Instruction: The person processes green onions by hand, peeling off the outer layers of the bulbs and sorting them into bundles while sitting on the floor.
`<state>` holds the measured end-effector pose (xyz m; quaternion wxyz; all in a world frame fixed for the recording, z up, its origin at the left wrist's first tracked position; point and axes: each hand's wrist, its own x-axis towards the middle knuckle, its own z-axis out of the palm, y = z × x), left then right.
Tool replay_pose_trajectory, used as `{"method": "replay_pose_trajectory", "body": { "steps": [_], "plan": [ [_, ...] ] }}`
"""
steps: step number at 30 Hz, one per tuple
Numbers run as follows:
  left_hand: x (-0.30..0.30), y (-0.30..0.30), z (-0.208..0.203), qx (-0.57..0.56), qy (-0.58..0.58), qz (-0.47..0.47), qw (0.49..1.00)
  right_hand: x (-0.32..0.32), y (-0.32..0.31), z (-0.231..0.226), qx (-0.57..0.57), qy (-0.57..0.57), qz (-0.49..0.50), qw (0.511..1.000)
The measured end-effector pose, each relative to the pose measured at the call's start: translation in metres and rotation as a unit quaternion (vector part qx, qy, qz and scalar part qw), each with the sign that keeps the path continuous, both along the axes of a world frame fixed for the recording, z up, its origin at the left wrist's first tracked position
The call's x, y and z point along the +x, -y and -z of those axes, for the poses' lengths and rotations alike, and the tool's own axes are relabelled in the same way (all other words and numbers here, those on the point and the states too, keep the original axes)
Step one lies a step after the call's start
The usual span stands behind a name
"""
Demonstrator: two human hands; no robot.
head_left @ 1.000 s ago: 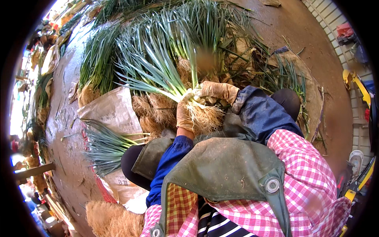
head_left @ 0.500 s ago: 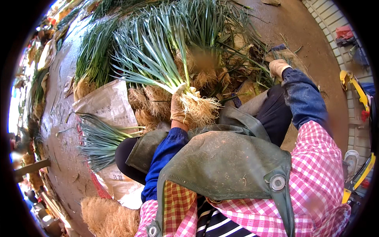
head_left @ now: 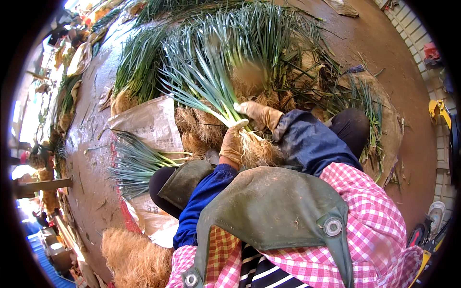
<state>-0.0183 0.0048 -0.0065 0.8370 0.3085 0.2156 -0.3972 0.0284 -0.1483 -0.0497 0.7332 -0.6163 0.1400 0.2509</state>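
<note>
**On the muddy ground, both hands on one bunch of green onions**

Down in front of the knees, the left hand (head_left: 231, 146), in a tan glove, is clenched around a bunch of green onions (head_left: 211, 96) right at the white stems, just above the tangled roots (head_left: 257, 151). The right hand (head_left: 259, 114), gloved the same, grips the same bunch a little higher up, touching the stalks where white turns green. The leaves fan up and to the left, away from the body.

Behind the bunch, a big heap of green onions (head_left: 269, 43) lies on the wet brown ground (head_left: 384, 62), roots toward the person. Just left of the hands sits a pale sack (head_left: 149, 122), and below it a smaller bundle (head_left: 134, 163) lies with its leaves pointing left. At the lower left, a mound of cut roots (head_left: 134, 259). A green apron (head_left: 273, 211) covers the lap, over a pink checked shirt (head_left: 379, 230) and blue sleeves (head_left: 201, 199).
</note>
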Motion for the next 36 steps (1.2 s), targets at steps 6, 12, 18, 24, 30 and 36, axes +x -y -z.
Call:
{"method": "replay_pose_trajectory", "body": {
  "steps": [6, 12, 18, 24, 30, 36],
  "plan": [
    [-0.017, -0.004, -0.048, -0.027, -0.028, 0.028, 0.999, -0.031, -0.019, -0.050, 0.328, -0.083, -0.027, 0.940],
    [-0.021, -0.016, -0.096, 0.043, 0.142, 0.148, 0.978, -0.031, -0.019, -0.103, 0.247, 0.026, 0.086, 0.965],
    [0.031, -0.063, -0.154, 0.417, 0.556, 0.385, 0.607, 0.012, 0.035, -0.132, 0.214, 0.251, 0.221, 0.918],
    [0.075, -0.157, -0.244, 0.679, 0.683, 0.228, 0.145, -0.002, 0.102, -0.183, 0.243, 0.309, 0.273, 0.878],
    [0.070, -0.321, -0.224, 0.832, 0.540, 0.074, 0.101, -0.002, 0.205, -0.206, 0.260, 0.350, 0.277, 0.856],
    [0.010, -0.386, -0.064, 0.880, 0.273, 0.062, 0.384, -0.009, 0.318, -0.208, 0.239, 0.366, 0.295, 0.849]
  ]
}}
